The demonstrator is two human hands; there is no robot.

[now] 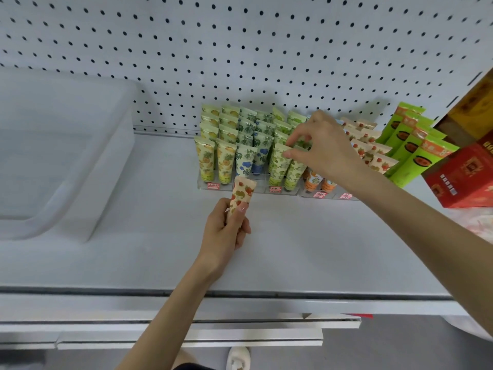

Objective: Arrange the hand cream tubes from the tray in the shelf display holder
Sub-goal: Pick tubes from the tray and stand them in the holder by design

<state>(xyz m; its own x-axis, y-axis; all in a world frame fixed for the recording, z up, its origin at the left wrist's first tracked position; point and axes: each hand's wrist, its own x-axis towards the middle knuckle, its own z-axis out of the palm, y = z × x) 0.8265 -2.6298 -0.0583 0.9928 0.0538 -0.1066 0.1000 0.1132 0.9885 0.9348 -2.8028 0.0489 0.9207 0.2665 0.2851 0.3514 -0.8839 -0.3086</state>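
A clear display holder (240,186) stands on the white shelf against the pegboard, filled with rows of upright hand cream tubes: yellow fruit, blue flower, green, orange and strawberry prints. My left hand (226,233) is in front of the holder, shut on a strawberry-print tube (241,194) held upright. My right hand (320,145) reaches over the holder and pinches the top of a green-print tube (278,162) in the front row. The translucent white tray (61,156) sits at the left; I see no tubes inside it.
Green boxes (410,145) and a red carton (464,172) crowd the shelf to the right of the holder. The pegboard wall (240,49) rises behind. The shelf's front edge (240,295) runs below my arms, and a white shoe (238,357) shows on the floor.
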